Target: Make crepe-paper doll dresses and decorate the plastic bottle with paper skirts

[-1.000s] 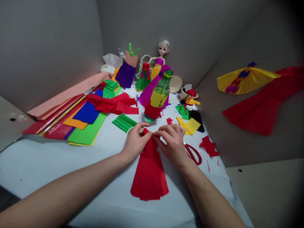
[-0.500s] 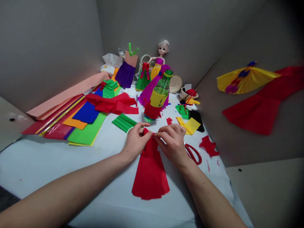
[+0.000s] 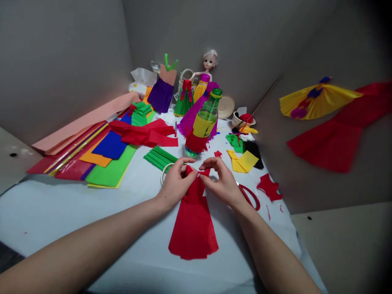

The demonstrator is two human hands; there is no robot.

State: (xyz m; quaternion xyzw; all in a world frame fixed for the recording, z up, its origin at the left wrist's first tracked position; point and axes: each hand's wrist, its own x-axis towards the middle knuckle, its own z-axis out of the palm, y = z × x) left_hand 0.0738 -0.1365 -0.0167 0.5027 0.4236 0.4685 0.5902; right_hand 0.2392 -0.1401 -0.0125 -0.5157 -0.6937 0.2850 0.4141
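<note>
A red paper dress (image 3: 193, 224) with a flared skirt and a narrow top lies on the white-covered table, its neck end away from me. My left hand (image 3: 177, 179) pinches the left side of that top between thumb and fingers. At the top's right corner is my right hand (image 3: 219, 177), thumb and index finger apart on either side of the red paper. A small pale spot shows at the neckline between both hands. Partly hidden behind my left hand is a white ring (image 3: 163, 174), perhaps a tape roll. Red-handled scissors (image 3: 251, 198) lie beside my right wrist, blades hidden.
Just beyond my hands stands a green bottle (image 3: 203, 122) dressed in paper. Coloured paper sheets (image 3: 112, 173) spread on the left, with folded green paper (image 3: 161, 158) nearer. A doll (image 3: 208, 65) stands at the back. Yellow scraps (image 3: 245, 161) and red scraps (image 3: 269, 188) lie right.
My right thumb and index finger have spread from a pinch at the neckline and moved slightly right. More of the dress's top right corner shows. The left hand keeps its pinch.
</note>
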